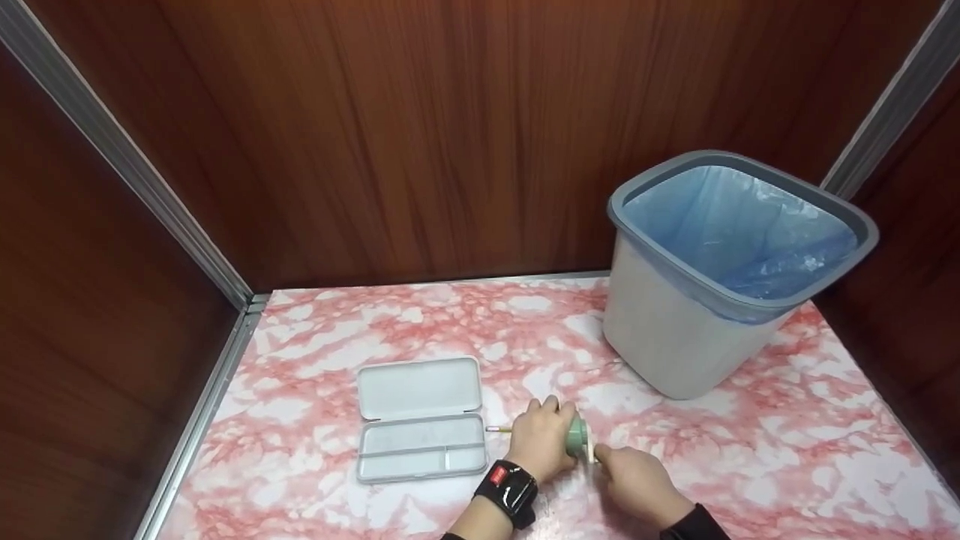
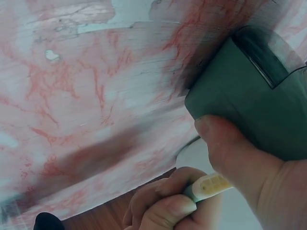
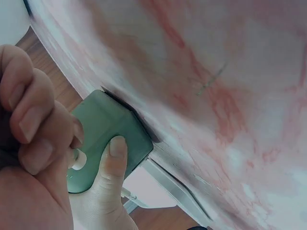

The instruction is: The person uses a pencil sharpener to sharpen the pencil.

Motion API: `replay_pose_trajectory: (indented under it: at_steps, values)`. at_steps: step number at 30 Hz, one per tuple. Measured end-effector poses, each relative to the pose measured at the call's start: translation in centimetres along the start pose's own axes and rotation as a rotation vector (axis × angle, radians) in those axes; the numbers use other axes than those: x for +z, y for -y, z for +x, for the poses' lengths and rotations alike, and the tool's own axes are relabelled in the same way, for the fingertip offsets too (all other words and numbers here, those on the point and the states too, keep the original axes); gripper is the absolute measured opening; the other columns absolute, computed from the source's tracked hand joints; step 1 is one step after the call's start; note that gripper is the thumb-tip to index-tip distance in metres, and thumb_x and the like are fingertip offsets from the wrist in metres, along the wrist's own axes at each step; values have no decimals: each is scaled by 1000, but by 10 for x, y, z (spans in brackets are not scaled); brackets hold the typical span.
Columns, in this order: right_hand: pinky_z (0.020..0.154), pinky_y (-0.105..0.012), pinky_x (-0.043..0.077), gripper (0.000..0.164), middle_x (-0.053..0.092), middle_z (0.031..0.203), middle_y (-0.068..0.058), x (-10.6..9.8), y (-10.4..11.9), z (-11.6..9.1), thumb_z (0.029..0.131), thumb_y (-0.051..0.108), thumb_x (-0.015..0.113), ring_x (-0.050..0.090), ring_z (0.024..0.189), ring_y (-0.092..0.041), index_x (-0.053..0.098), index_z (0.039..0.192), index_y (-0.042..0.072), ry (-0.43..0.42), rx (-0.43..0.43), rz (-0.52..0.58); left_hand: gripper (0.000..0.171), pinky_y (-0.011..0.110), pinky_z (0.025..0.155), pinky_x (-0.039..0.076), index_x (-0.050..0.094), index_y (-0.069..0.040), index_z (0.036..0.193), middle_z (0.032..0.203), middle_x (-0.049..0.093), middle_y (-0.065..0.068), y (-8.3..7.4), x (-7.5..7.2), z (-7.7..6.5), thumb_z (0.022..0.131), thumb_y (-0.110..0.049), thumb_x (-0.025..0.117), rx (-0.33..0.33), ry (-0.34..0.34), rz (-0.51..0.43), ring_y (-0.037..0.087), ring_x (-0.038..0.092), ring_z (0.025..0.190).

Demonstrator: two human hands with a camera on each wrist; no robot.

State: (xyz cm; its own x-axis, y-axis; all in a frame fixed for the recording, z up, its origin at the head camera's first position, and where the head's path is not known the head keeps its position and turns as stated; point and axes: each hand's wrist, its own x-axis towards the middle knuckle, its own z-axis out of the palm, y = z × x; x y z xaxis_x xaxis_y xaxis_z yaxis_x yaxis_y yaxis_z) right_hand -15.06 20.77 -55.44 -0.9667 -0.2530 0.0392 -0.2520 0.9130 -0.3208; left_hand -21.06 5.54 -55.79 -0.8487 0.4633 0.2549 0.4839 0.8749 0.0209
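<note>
A green crank pencil sharpener [image 1: 576, 437] sits on the table, held by my left hand [image 1: 538, 439]. In the left wrist view its green body [image 2: 249, 100] has the left thumb pressed along one side. My right hand [image 1: 637, 480] is at the crank end, and its fingers [image 2: 168, 206] pinch the crank handle [image 2: 211, 186]. A pencil [image 1: 499, 430] sticks out to the left of the left hand; the rest of it is hidden. In the right wrist view, the left thumb lies across the sharpener [image 3: 132, 134] and the right fingers curl near the crank knob [image 3: 79, 159].
An open pale grey pencil case [image 1: 420, 431], with a divided tray, lies left of the hands. At the back right stands a bin [image 1: 675, 330] with a blue liner [image 1: 720, 225]. Wooden panels [image 1: 420, 150] enclose the red-and-white marbled table [image 1: 300, 375].
</note>
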Motion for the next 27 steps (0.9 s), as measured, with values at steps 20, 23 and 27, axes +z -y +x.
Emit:
replay_pose_trajectory:
  at_steps: [20,23,27]
  values:
    - [46,-29,31,19,43,54,4,-12,4,5,80,12,59,46,51,-14,44,71,17,-91,59,36,64,25,51,44,54,-26,96,88,57,-6,1,-3,2,45,-50,83,14,23,-10,14,52,71]
    - [45,-28,29,18,40,53,4,-16,5,7,80,11,60,41,49,-12,44,72,16,-151,38,47,64,25,51,43,54,-27,96,88,57,-6,1,-4,2,45,-49,84,15,29,-10,14,52,70]
    - [46,-26,25,21,34,53,5,-19,5,12,80,9,60,33,48,-10,43,70,15,-166,27,48,64,24,51,43,54,-26,97,88,57,-6,3,-4,2,45,-50,83,18,35,-9,13,51,70]
